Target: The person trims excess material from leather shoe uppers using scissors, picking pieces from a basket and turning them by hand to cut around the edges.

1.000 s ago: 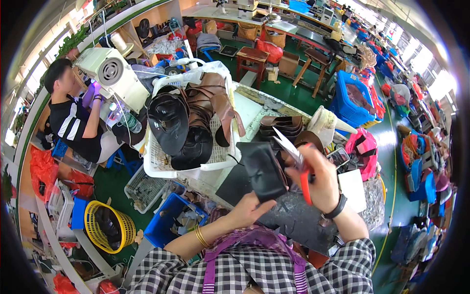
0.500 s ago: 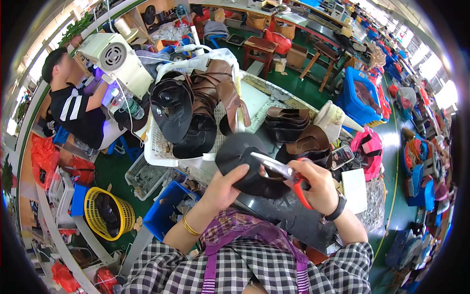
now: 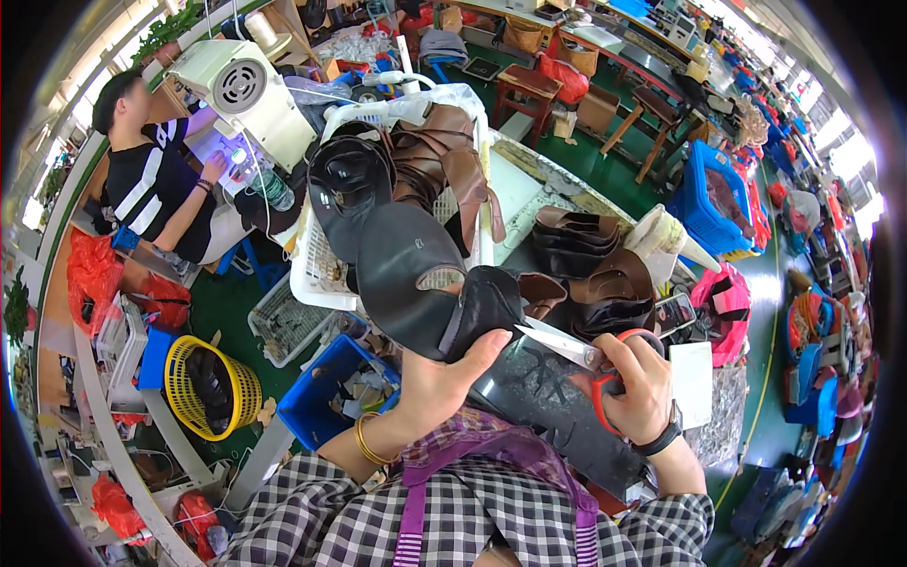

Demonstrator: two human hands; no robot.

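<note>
My left hand (image 3: 444, 383) grips a curved black leather shoe upper (image 3: 404, 265), its thumb pressed along the lower right end. The piece is raised over the front of a white plastic basket (image 3: 316, 269). My right hand (image 3: 641, 387) is closed round the red handles of a pair of scissors (image 3: 567, 346). Their blades point left, slightly parted, with the tips close to the upper's right end; whether they touch it I cannot tell. Black and brown leather uppers (image 3: 436, 151) fill the basket, and more stacked uppers (image 3: 612, 288) lie on the bench behind the scissors.
A blue bin (image 3: 326, 425) with scraps and a yellow basket (image 3: 213, 425) stand on the left. A person (image 3: 156, 180) sits by a cream sewing machine (image 3: 236, 90) at far left. A phone (image 3: 674, 315), a white card (image 3: 691, 383) and a pink bag (image 3: 723, 312) are at right.
The upper has been turned and opened out, now showing its smooth broad side. The scissors have moved right and slightly down, away from over the piece. The seated person's arms have shifted.
</note>
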